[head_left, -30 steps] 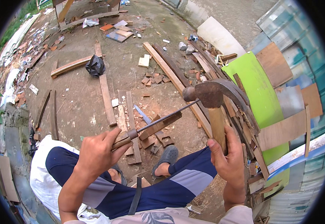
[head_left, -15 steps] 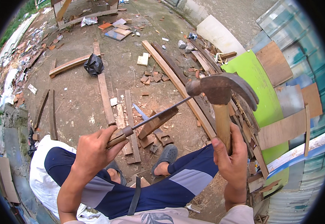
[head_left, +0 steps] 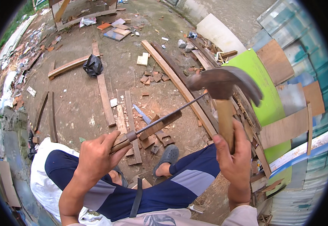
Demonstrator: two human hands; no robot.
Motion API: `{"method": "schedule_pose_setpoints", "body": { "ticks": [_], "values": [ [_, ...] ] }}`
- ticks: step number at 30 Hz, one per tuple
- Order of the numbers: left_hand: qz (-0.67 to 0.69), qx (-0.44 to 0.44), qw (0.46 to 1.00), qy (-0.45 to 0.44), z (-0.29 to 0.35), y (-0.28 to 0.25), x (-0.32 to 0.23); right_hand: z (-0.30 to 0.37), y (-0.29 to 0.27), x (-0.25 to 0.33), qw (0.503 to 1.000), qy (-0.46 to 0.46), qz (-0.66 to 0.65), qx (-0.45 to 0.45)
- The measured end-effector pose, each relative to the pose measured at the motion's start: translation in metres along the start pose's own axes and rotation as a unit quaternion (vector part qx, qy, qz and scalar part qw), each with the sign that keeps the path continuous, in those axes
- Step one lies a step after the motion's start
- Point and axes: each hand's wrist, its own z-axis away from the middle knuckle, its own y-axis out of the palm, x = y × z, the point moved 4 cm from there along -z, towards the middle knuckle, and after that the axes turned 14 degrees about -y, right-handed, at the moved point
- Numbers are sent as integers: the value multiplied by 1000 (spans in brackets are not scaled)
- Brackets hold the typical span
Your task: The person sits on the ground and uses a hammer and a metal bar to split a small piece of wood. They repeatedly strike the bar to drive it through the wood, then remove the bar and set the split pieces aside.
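My left hand is closed round the wooden handle of a tool with a long thin metal shaft; its exact kind I cannot make out. The shaft slants up to the right, its tip close under the hammer head. In my right hand is a claw hammer, gripped low on its pale wooden handle, head up and claw to the right. The hammer head is slightly blurred. Beyond the shaft, a dark wood piece lies near a blue saw blade. Whether tip and hammer touch, I cannot tell.
A long timber runs across the ground ahead, beside a heap of scrap wood. Green board and metal sheets stand at the right. A black plastic bag lies on a plank to the left. My sandalled foot is below.
The metal shaft's tip has moved up and to the right past the hammer's striking face. The hammer head has shifted slightly and is now blurred. Both grips stay the same.
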Motion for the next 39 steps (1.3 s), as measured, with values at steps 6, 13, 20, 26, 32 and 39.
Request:
{"method": "schedule_pose_setpoints", "body": {
  "ticks": [6, 13, 20, 26, 32, 39],
  "values": [
    [8, -5, 1000, 13, -2, 0, -4, 4, 17, -23, 983, -136, 96, 82],
    [0, -18, 999, 33, 8, 6, -10, 3, -10, 4, 999, -43, 10, -20],
    [1, -23, 999, 27, 6, 4, -14, 17, 13, -37, 996, -64, 59, 22],
    [-22, -29, 999, 20, 7, -1, -11, 1, -2, -20, 997, -64, 50, -3],
    [-9, -16, 1000, -9, 7, 1, -16, 6, -15, -16, 992, -62, -26, -105],
    [-13, -9, 1000, -13, 11, 4, -21, 3, 11, -26, 992, -96, 67, 55]
  ]
}}
